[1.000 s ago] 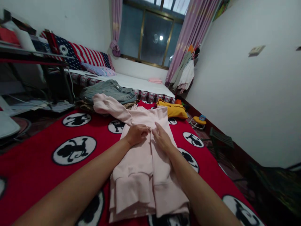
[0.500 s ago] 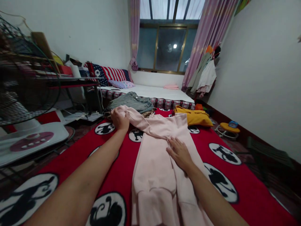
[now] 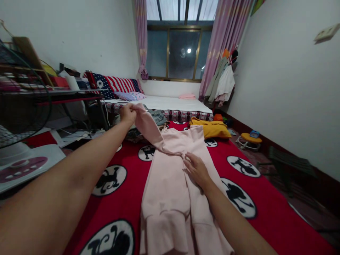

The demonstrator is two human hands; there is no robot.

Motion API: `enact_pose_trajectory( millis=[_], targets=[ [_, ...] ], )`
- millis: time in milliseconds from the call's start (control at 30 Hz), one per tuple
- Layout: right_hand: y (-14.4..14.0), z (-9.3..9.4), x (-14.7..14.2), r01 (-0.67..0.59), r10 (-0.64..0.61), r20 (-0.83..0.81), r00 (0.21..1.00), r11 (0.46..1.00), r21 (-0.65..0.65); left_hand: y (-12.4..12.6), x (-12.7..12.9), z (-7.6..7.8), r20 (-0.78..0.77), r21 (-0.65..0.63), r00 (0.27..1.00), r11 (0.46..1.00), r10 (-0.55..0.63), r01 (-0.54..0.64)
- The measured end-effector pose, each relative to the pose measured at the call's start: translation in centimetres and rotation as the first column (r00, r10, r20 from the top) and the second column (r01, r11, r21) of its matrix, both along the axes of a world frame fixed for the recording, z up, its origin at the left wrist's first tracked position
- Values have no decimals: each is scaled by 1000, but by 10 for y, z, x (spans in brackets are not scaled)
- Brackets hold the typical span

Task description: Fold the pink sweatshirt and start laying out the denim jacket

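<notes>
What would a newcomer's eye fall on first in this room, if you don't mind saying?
Probably the pale pink garment spread down the middle of the red blanket with black monkey medallions. The left hand lifts one sleeve off the blanket, while the right hand lies flat on the garment's middle.

The left hand (image 3: 128, 114) is up high, squeezed shut. The right hand (image 3: 196, 170) lies flat, fingers open.

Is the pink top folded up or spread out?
Partly folded. The pink top has its sides turned in, the right hand presses its middle, and the left hand lifts one sleeve.
</notes>
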State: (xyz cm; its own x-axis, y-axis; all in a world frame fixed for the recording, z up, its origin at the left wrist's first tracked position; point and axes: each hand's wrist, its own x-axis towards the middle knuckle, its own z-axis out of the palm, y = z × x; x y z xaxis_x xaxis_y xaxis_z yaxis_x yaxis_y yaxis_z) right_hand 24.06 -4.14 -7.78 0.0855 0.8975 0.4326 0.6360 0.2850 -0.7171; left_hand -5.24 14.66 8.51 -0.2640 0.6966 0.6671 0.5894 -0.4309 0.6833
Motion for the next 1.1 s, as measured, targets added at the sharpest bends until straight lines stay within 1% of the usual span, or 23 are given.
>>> enact_pose_trajectory(
  millis=[33, 67, 100, 133, 167, 200, 233, 267, 300, 333, 367, 400, 433, 500, 567, 633, 700, 733, 800, 867, 933, 1033, 1100],
  targets=[
    [0, 1, 1, 7, -5, -117, 993, 1000, 18, -3, 12, 14, 47, 54, 996, 996, -70, 67],
    [0, 2, 2, 20, -12, -244, 970, 999, 30, -9, 24, 28, 87, 101, 984, 984, -153, 144],
    [-1, 4, 3, 39, -22, -371, 929, 999, 37, -17, 36, 41, 170, 170, 937, 946, -305, 277],
    [-3, 6, 5, 61, -32, -492, 870, 997, 42, -28, 47, 50, 219, 233, 859, 879, -463, 415],
    [-4, 9, 7, 79, -36, -601, 798, 996, 46, -41, 58, 54, 250, 271, 774, 810, -581, 521],
    [-5, 12, 10, 89, -31, -695, 718, 995, 48, -55, 66, 54, 272, 288, 697, 748, -663, 599],
    [-7, 15, 14, 93, -24, -772, 635, 995, 46, -69, 74, 48, 281, 278, 643, 702, -712, 656],
    [-8, 17, 18, 93, -19, -830, 557, 995, 40, -83, 80, 36, 285, 259, 617, 679, -734, 687],
    [-8, 19, 22, 92, -19, -871, 490, 995, 29, -94, 85, 21, 284, 234, 598, 660, -749, 714],
    [-9, 19, 26, 86, -27, -898, 439, 996, 12, -104, 90, 2, 282, 200, 581, 639, -763, 742],
    [-9, 20, 30, 84, -41, -912, 409, 996, -7, -110, 94, -19, 288, 145, 563, 616, -775, 774],
    [-9, 19, 33, 86, -53, -916, 397, 996, -21, -115, 98, -40, 298, 32, 540, 574, -787, 818],
    [-8, 19, 35, 90, -61, -913, 402, 996, -27, -117, 101, -61, 284, -70, 548, 553, -787, 831],
    [-7, 17, 36, 95, -65, -893, 445, 995, -25, -118, 106, -97, 184, -202, 573, 540, -798, 817],
    [-5, 15, 34, 91, -66, -874, 482, 996, -25, -117, 109, -123, 60, -252, 603, 573, -795, 780],
    [-3, 12, 30, 97, -85, -863, 498, 994, -42, -118, 110, -140, -41, -267, 636, 622, -771, 737],
    [-1, 10, 27, 121, -107, -840, 532, 991, -50, -121, 109, -149, -141, -288, 643, 653, -753, 701],
    [0, 8, 26, 136, -117, -815, 567, 990, -48, -123, 109, -152, -191, -299, 635, 660, -749, 689],
    [1, 5, 25, 155, -127, -732, 669, 987, -30, -126, 109, -155, -272, -314, 612, 670, -742, 673],
    [1, 3, 23, 162, -130, -618, 776, 987, -4, -129, 110, -156, -317, -308, 613, 690, -724, 655],
    [1, 2, 22, 154, -127, -493, 861, 988, 14, -131, 112, -157, -354, -288, 618, 710, -702, 642],
    [-2, 4, 19, 133, -117, -312, 943, 991, 29, -133, 113, -157, -397, -236, 636, 743, -662, 627],
    [-4, 6, 17, 111, -92, -237, 967, 992, 66, -135, 114, -156, -392, -187, 667, 764, -634, 617]
  ],
)
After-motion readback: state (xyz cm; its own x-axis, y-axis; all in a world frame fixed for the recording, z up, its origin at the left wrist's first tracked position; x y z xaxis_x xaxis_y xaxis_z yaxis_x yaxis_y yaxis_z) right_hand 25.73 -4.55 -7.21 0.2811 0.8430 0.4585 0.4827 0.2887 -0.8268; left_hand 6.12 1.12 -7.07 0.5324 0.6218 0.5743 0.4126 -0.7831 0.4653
